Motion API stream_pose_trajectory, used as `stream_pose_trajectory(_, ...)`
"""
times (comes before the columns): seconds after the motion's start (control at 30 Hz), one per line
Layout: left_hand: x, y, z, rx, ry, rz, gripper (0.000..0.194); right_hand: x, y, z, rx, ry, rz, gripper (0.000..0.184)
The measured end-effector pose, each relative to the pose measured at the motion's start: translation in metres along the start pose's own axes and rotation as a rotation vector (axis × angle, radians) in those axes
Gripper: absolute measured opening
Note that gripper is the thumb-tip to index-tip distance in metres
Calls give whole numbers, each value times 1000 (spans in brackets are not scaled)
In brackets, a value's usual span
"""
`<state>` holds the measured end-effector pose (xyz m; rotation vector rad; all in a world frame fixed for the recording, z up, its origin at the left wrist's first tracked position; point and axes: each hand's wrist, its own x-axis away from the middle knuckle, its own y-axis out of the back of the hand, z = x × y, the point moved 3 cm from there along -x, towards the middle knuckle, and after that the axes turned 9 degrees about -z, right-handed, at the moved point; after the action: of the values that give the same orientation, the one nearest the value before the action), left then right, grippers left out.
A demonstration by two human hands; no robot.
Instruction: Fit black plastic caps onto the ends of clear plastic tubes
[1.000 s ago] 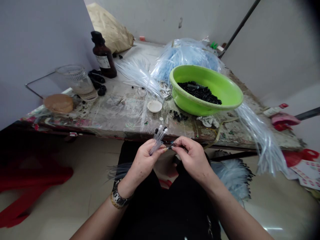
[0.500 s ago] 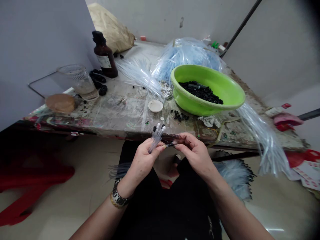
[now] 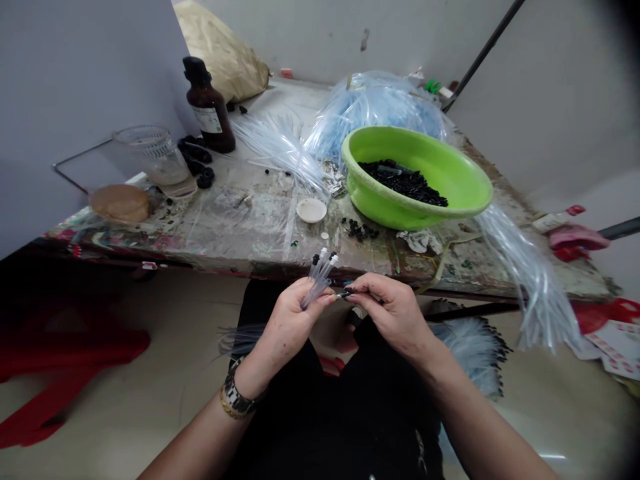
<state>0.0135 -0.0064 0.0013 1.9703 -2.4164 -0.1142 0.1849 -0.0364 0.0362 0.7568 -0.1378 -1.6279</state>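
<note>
Clear plastic tubes (image 3: 317,291) gripped in L hand (image 3: 285,323); R hand (image 3: 393,313), angled in, pinches small blk fitting (image 3: 347,293) thumb-to-fingers btwn hands. Tubes' long axis slants up/away, sl. R; translucent, blk tips (image 3: 315,259) + wht tips (image 3: 335,258). Green basin (image 3: 465,180) w/ blk parts (image 3: 405,185) beyond R hand.

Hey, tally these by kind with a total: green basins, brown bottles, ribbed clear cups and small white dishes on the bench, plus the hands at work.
Green basin: 1
Brown bottle: 1
Ribbed clear cup: 1
Small white dish: 1
Left hand and right hand: 2
Total: 6
</note>
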Motion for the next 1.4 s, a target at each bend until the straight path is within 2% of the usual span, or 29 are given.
stream_pose_trajectory(0.67, 1, -10, 3, -1, 33, -7, 12, 12, -8, 2, 118, -44, -30, 11)
stream_pose_trajectory(0.8, 1, -11, 1, 16, 76, -24, 11, 11, -7, 1, 102, -89, -13, 12)
stream_pose_trajectory(0.97, -1, -11, -3, 75, 213, 85, 10, 8, -4, -10, -14, -244, -22, 14)
stream_pose_trajectory(1.07, -2, -8, 1, 114, 269, 162, 20, 7, -1, -15, -60, -313, -37, 14)
stream_pose_trajectory(1.2, -3, -3, 7, 147, 289, 206, 30, 5, 3, -17, -112, -383, -62, 12)
stream_pose_trajectory(1.4, -5, -2, 8, 207, 302, 261, 21, 5, 3, -19, -167, -434, -104, 9)
